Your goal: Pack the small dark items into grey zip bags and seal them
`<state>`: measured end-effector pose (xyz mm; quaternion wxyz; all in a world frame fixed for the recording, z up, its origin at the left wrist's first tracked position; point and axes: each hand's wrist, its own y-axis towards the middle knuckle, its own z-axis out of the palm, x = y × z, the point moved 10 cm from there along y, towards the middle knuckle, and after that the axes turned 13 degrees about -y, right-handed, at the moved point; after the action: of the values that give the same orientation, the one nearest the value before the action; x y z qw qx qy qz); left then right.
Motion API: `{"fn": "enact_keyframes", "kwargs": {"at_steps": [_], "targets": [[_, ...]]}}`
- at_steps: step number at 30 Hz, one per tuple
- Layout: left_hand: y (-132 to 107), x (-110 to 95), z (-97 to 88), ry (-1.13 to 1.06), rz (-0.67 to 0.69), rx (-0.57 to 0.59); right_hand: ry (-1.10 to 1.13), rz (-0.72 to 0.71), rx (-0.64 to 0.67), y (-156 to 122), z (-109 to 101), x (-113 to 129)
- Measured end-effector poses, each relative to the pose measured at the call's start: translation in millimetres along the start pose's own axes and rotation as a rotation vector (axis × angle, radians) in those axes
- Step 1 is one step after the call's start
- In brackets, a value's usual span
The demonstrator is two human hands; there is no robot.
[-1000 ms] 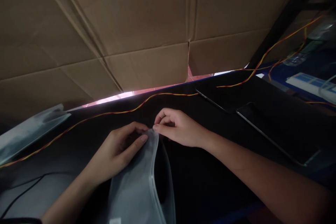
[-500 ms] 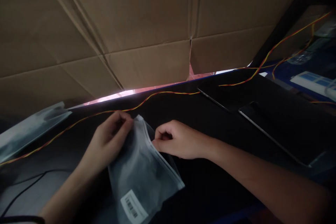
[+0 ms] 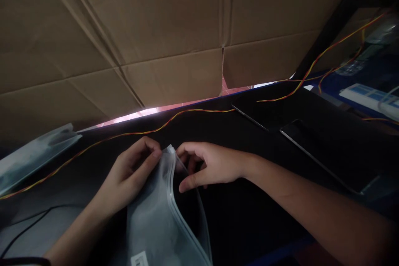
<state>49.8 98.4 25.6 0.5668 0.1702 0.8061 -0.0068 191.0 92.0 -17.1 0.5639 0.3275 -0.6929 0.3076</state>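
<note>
A clear plastic zip bag hangs from my left hand, whose thumb and fingers pinch it near the top corner. Part of a white barcode label shows at the bottom of the frame. The bag's mouth, along the zip strip, gapes open toward the right. My right hand is at that mouth with thumb and fingers apart; its fingertips lie by the far sheet of the bag, partly hidden, and the thumb is free of the near sheet.
Dark flat panels, perhaps devices, lie on the black table at right. A twisted red-yellow wire crosses the table. More plastic bags lie at left, near a black cable. A cardboard sheet stands behind.
My right thumb has come off the zip edge and my right fingers have spread. The bag's mouth has opened wider, and the bag has dropped lower in view, its label now mostly cut off.
</note>
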Motion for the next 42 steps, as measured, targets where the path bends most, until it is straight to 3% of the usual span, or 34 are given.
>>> {"fn": "enact_keyframes", "kwargs": {"at_steps": [5,9,12,16,21,27,29,32,34,36,42], "targets": [[-6.9,-9.7,21.2,-0.017,0.018,0.114,-0.279,-0.065,-0.251,-1.3,-5.3,10.0],[-8.8,-8.0,32.2,-0.04,-0.032,0.187,-0.301,-0.062,-0.266,-2.0,-2.6,10.5],[-5.3,-6.0,31.7,-0.017,-0.059,0.21,-0.195,-0.02,-0.22,-1.0,-6.9,7.1],[-1.8,-6.4,27.6,0.012,-0.071,0.195,-0.034,0.082,-0.168,0.0,-9.8,-0.9],[-3.4,2.6,26.4,-0.061,-0.144,0.149,-0.212,-0.049,-0.333,-1.8,-18.1,13.5],[-1.9,4.7,15.9,-0.044,-0.122,-0.004,-0.25,0.01,-0.384,-1.5,-14.6,9.5],[-2.4,2.4,17.8,0.031,-0.099,0.036,-0.364,-0.007,-0.452,-5.8,-18.7,15.6],[-7.0,10.2,27.9,0.053,-0.173,0.2,-0.543,-0.081,-0.517,-12.2,-19.5,29.6],[-10.3,15.4,31.5,0.017,-0.235,0.265,-0.584,-0.104,-0.5,-12.9,-15.7,33.4],[-9.7,15.3,29.6,-0.03,-0.253,0.246,-0.547,-0.098,-0.46,-11.3,-11.9,32.9],[-0.4,22.0,7.9,-0.197,-0.318,0.003,-0.246,-0.015,-0.255,-3.2,-1.6,20.8]]}}
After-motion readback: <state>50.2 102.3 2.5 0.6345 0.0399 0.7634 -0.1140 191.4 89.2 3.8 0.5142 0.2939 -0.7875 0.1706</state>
